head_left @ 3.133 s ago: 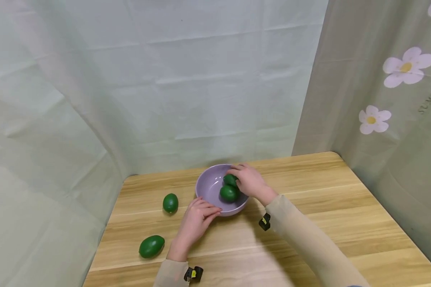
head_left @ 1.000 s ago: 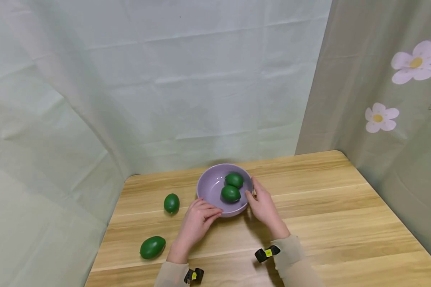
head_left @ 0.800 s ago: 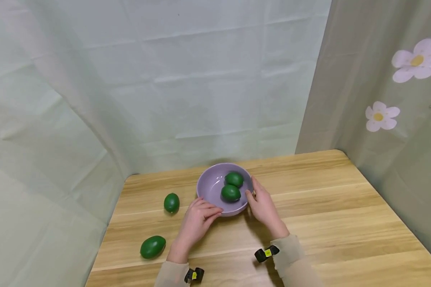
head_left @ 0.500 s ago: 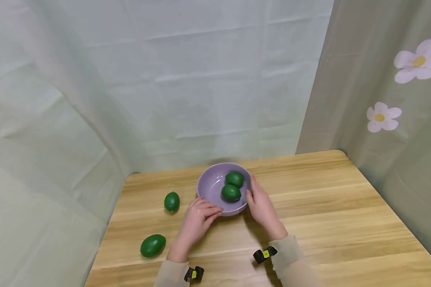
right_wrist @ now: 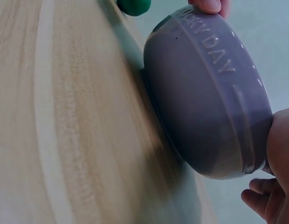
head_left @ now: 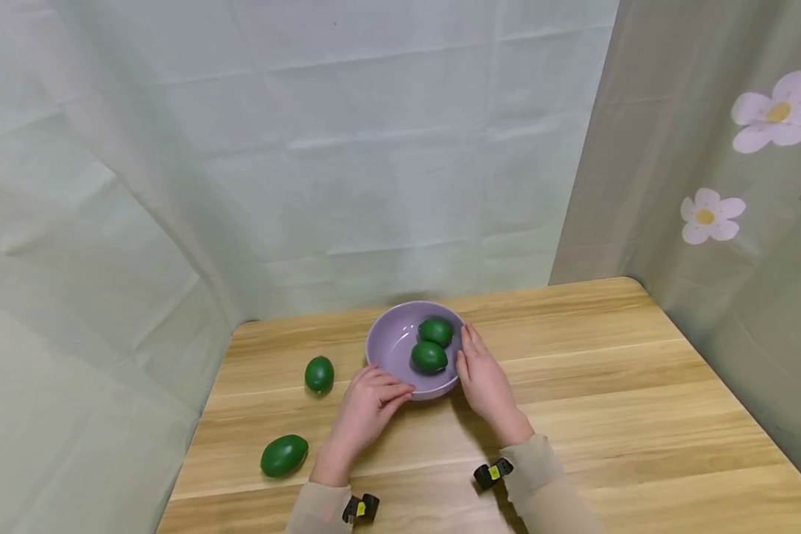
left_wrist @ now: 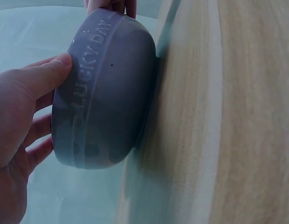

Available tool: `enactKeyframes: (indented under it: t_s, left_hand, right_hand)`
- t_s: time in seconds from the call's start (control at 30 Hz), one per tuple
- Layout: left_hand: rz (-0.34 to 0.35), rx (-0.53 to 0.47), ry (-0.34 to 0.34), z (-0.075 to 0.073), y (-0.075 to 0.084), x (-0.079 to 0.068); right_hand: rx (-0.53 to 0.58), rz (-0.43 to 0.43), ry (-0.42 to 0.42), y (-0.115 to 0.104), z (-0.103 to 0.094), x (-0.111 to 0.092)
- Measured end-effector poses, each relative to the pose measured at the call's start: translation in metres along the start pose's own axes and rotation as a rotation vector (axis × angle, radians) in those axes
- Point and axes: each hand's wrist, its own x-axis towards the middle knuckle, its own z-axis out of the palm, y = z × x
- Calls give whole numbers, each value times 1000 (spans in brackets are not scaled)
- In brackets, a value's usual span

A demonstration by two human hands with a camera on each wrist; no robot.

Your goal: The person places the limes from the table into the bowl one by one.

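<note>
A purple bowl (head_left: 394,345) stands near the table's back edge, with two dark green, lime-shaped fruits, a far one (head_left: 435,331) and a near one (head_left: 429,357), lying against each other inside. My left hand (head_left: 363,408) pinches the bowl's near-left rim; in the left wrist view its thumb (left_wrist: 63,60) lies on the outer wall and its fingers reach over the rim. At the bowl's right side, my right hand (head_left: 483,378) rests against the rim with fairly straight fingers. In the right wrist view some fingers (right_wrist: 261,198) stick out below the rim, off the bowl.
Two more green fruits, one (head_left: 319,374) left of the bowl and a larger one (head_left: 284,455) nearer the front, lie on the wooden table (head_left: 614,400). Pale cloth (head_left: 387,163) hangs behind the table, and flowered cloth (head_left: 727,311) closes off the right side.
Three seconds ago my right hand was on the far fruit in the bowl; it has let go and moved to the bowl's right rim, its fingers since shifting slightly there. My left hand has stayed put.
</note>
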Motion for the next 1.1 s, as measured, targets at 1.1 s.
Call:
enactKeyframes:
  t_s: [1.1]
  left_hand:
    - [-30, 123, 117, -111, -26, -104]
  right_hand:
    - [11, -50, 75, 9, -7, -3]
